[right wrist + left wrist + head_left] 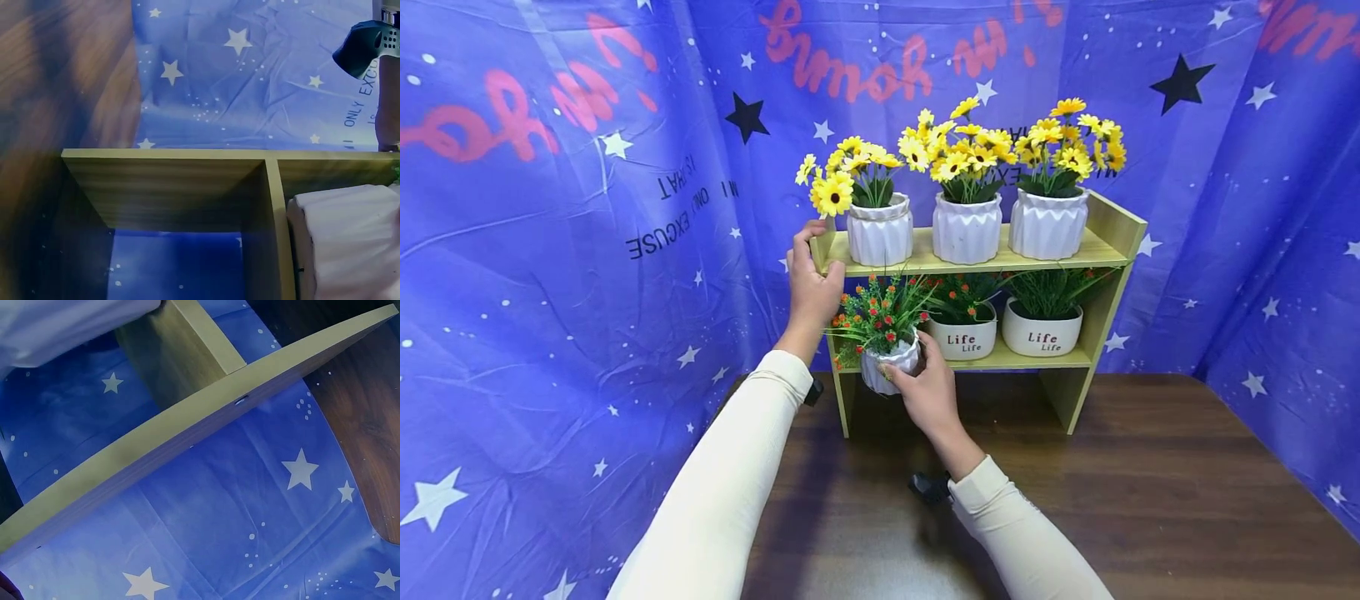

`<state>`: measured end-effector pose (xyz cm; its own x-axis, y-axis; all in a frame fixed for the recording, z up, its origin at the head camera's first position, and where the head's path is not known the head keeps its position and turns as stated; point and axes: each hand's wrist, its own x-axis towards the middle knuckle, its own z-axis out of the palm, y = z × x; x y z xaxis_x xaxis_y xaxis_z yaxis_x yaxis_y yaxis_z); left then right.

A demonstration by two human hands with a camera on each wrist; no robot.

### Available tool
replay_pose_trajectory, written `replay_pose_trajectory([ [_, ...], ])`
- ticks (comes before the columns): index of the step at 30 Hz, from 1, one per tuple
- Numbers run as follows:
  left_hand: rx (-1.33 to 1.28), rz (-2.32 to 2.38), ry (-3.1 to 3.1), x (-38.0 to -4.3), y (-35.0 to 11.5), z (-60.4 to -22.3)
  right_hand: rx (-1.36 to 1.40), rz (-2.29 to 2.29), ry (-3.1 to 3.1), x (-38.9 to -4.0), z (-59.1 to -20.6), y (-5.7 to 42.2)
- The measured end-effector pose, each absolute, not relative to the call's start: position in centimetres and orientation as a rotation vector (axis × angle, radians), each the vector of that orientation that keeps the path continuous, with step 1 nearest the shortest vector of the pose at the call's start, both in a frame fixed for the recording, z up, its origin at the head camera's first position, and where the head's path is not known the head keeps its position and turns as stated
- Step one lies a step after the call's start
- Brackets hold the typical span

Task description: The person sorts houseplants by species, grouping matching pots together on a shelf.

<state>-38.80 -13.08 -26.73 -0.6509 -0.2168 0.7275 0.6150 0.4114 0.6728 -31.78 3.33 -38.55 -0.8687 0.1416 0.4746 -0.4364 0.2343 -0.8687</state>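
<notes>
My left hand [814, 292] grips the upper left corner of a light wooden two-tier shelf [1116, 221], its thumb at the front of the top board. With my right hand [931, 387] I hold a white ribbed flowerpot [880, 375] by its right side. Green grassy leaves and small red-orange flowers [883, 312] fill this pot. It stands out in front of the lower tier's left end, slightly tilted. The right wrist view shows the pot [350, 237] close beside the lower board. In the left wrist view the shelf's side panel [150, 431] crosses diagonally.
Three white pots [966, 233] of yellow flowers line the top tier. Two white "Life" pots [1041, 333] with green plants stand on the lower tier, right of my right hand. The shelf rests on a brown wooden table [1150, 500], with a blue starry curtain [587, 333] behind and beside it.
</notes>
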Motion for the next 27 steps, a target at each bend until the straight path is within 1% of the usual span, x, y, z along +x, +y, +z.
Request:
replay_pose_trajectory([
  [12, -0.373, -1.327, -1.826, -38.9, -12.9, -26.4, 0.201, 1.597, -2.107, -33.6, -37.3, 2.5],
  [20, -0.369, -1.33, -1.845, -38.9, -13.1, -27.0, 0.192, 1.553, -2.127, -35.0, -37.5, 1.9],
  [27, -0.373, -1.311, -1.829, -38.9, -13.1, -26.7, 0.182, 1.512, -2.126, -36.3, -37.2, 1.4],
])
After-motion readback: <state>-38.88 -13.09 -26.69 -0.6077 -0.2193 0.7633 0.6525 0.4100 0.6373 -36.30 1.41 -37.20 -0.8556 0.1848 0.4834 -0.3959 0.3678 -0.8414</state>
